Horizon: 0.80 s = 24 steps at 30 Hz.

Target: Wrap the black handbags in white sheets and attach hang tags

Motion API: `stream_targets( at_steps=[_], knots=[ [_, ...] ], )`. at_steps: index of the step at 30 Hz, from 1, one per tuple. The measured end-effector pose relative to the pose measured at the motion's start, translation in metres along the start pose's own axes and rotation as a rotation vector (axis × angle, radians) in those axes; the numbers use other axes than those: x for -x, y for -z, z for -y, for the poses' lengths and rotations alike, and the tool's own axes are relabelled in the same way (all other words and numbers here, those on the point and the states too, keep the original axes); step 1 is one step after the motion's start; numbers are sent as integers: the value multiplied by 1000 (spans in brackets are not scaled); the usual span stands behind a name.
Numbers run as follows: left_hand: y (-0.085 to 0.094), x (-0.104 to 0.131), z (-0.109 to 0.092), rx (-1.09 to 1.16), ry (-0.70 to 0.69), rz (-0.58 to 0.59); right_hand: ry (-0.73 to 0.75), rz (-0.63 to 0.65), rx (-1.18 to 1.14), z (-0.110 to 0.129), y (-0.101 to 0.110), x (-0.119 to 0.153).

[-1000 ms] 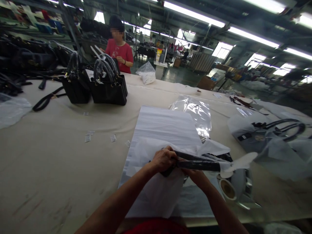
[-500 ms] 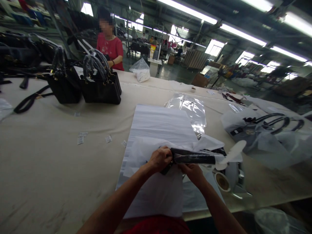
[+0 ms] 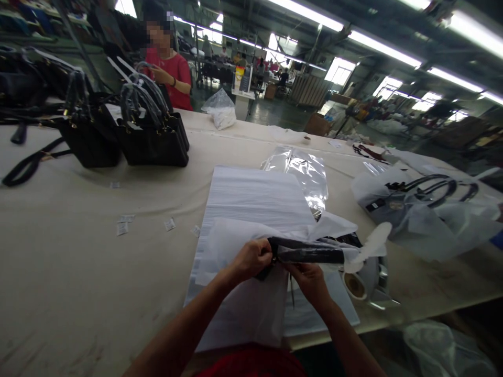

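Observation:
A black handbag lies in front of me, largely covered by white tissue paper. Its plastic-wrapped handles point to the right. My left hand is closed on the bag at the handle base, beside small metal fittings. Just right of it, my right hand is closed, fingertips pinched under the handles; what they grip is hidden. A thin dark pointed thing hangs below that hand, its kind unclear. A white curved strip sits at the handles' far end.
Beneath the bag is a stack of white sheets, with clear plastic bags behind. Finished black handbags stand back left; a tissue-wrapped bag lies right. A tape roll is near my right hand. A person in red stands across the table.
My view has shifted slightly. Both hands stay at the handle base, and the thin dark thing now shows below my right hand. The person opposite has raised a hand to a bag's handles.

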<state>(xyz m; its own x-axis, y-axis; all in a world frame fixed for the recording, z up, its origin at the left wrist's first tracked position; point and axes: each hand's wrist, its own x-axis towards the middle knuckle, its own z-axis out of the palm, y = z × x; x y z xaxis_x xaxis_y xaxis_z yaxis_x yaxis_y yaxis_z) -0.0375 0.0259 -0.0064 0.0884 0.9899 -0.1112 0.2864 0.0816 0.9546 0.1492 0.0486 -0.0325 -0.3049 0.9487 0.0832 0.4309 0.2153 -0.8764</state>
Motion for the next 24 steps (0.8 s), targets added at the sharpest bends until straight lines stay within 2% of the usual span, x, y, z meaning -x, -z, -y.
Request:
stream_targets(
  at_steps=[4,8,11,14,17,20,24],
  knots=[
    [2,9,-8,-244,-35,-135,119,-2,199,9,-3,0],
    [4,24,-7,-680,-131,-60,173,48,309,11,-4,2],
    [-1,37,-2,-831,-284,-41,139,74,265,7,-4,7],
    [-18,48,3,-865,-415,-133,81,63,228,2,-6,13],
    [-42,56,6,-911,-479,-232,87,23,303,-2,-10,20],
    [-62,60,9,-1008,-512,-288,187,-82,492,-2,-14,27],
    [-70,61,12,-1111,-513,-326,315,-136,645,-3,-18,34]
  ],
)
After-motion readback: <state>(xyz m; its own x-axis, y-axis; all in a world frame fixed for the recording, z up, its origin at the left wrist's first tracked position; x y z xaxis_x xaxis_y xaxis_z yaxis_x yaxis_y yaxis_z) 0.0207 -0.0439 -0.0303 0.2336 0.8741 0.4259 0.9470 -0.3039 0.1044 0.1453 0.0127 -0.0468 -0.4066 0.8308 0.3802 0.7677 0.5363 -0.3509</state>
